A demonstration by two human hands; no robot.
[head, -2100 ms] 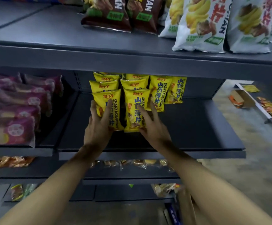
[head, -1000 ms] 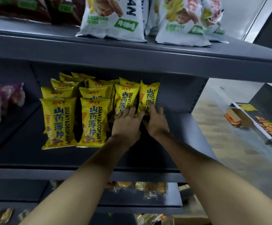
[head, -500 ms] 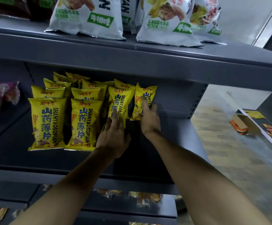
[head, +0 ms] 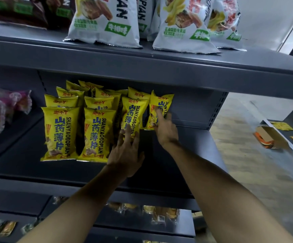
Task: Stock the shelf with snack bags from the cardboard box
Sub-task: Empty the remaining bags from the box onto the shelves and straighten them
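Left hand [head: 124,153] is spread, fingers straight, fingertips pressing flat against the lower front of a yellow snack bag [head: 133,116] that stands upright and leans a bit to the left. Right hand [head: 166,130] sits just to the right of it and a little further back, index finger stretched up across the face of the rightmost yellow bag [head: 160,109], the other fingers loosely curled round that bag's bottom edge, so it looks like a light hold more than a push.

The bags are all the same: bright yellow, crimped top, blue Chinese characters running down the middle with "SHANYAOBOPIAN" in blue beside them, a small red logo up top and a picture of chips at the bottom.

Left of the left hand, two more rows of yellow bags [head: 79,130] stand front to back, the front two sitting nearest the edge. Everything stands on a dark grey middle shelf [head: 186,163].

Further left there are pink bags [head: 4,109], blurry. Above the hands, the upper shelf [head: 159,67] carries big white bags [head: 105,21] with green labels, and dark brown ones [head: 19,13] at far left. Off to the right, on the floor, an open cardboard box [head: 266,135]
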